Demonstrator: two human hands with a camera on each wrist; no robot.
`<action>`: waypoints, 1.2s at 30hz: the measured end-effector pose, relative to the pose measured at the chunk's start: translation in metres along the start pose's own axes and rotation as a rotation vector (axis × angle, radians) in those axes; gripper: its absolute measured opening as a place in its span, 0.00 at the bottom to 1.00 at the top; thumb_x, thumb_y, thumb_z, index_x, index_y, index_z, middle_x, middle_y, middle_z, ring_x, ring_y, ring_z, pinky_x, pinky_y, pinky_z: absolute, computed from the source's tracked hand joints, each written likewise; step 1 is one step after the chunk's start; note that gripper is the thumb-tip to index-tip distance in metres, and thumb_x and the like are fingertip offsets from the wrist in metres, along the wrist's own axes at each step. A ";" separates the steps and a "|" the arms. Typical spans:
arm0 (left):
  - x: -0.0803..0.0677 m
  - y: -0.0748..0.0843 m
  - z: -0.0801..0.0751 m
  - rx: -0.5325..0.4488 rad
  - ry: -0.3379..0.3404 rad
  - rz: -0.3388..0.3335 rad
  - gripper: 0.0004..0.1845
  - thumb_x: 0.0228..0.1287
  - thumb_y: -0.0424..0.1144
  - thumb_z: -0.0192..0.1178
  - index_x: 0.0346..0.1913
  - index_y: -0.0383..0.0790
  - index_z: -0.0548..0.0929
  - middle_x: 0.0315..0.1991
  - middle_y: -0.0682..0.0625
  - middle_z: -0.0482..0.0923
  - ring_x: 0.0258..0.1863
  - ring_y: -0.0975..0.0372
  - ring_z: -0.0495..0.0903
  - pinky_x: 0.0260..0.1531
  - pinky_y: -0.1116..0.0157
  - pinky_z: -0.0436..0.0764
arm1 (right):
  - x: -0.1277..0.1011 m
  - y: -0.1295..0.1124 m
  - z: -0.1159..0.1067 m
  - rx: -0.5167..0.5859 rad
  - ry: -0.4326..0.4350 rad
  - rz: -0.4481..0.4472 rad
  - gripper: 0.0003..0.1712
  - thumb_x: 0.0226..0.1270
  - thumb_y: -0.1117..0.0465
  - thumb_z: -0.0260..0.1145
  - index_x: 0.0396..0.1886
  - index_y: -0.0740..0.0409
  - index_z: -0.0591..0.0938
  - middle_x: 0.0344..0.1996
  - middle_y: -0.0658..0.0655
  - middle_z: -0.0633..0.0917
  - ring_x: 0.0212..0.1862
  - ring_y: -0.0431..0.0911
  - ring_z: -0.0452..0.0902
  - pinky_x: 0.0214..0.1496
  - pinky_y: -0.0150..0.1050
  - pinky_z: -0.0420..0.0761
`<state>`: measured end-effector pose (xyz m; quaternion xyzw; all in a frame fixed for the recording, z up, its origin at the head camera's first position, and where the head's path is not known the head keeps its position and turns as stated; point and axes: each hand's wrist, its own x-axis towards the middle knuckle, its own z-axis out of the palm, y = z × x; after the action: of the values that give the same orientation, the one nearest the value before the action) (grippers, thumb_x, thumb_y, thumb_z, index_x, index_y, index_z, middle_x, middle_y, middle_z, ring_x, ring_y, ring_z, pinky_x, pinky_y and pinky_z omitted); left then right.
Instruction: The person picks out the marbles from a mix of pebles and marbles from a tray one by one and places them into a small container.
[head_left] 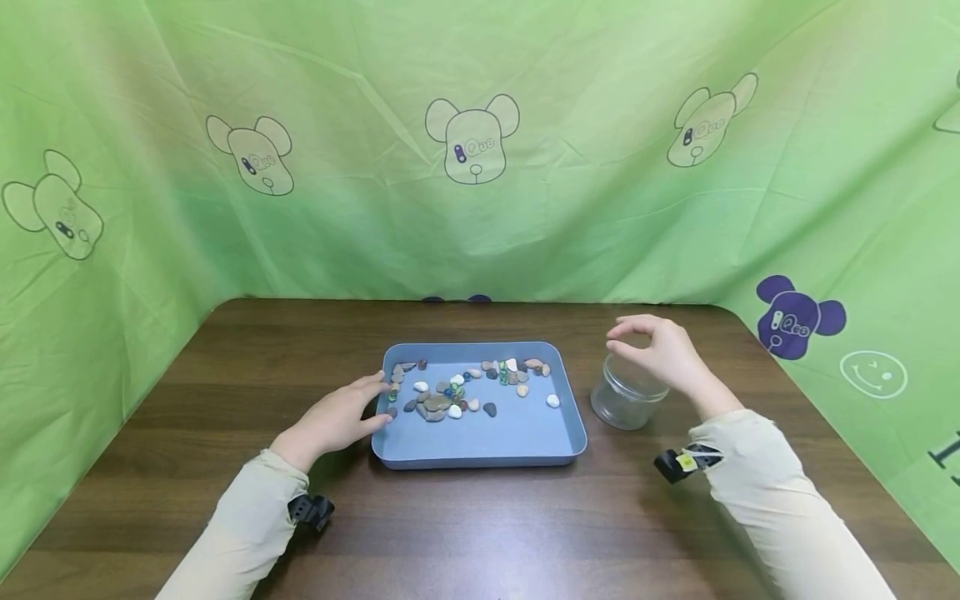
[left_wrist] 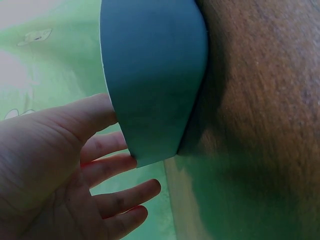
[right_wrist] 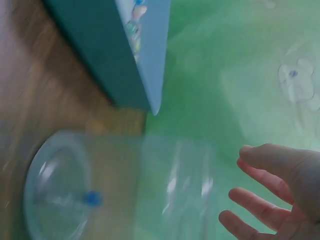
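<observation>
On the counter [head_left: 480, 533], the left hand [head_left: 337, 421] rests at the tray's [head_left: 480, 454] nine o'clock edge, fingers [left_wrist: 107, 142] straight and slightly spread, touching its wall and pinching nothing. Nearly all the stones and beads [head_left: 468, 387] lie in the tray's far half, so most of the sorting looks undone. At three o'clock, the clear jar [head_left: 626, 400] holds one blue bead [right_wrist: 91, 198]. The right hand [head_left: 663, 350] hovers over its mouth, fingers [right_wrist: 255, 202] loosely apart, empty.

Green bear-print cloth [head_left: 480, 167], wooden table [head_left: 480, 533]
</observation>
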<state>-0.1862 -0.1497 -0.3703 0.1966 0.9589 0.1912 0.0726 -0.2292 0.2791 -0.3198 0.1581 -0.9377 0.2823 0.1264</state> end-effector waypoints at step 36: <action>0.001 -0.002 0.002 0.014 0.005 0.000 0.26 0.65 0.45 0.56 0.63 0.37 0.71 0.70 0.37 0.59 0.67 0.45 0.64 0.63 0.48 0.67 | 0.055 -0.036 0.069 0.338 -0.026 0.175 0.15 0.61 0.60 0.65 0.44 0.66 0.82 0.50 0.64 0.83 0.49 0.52 0.80 0.46 0.30 0.75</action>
<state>-0.1876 -0.1504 -0.3734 0.1965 0.9604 0.1851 0.0689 -0.2765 0.1988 -0.3395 0.0985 -0.8887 0.4436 0.0610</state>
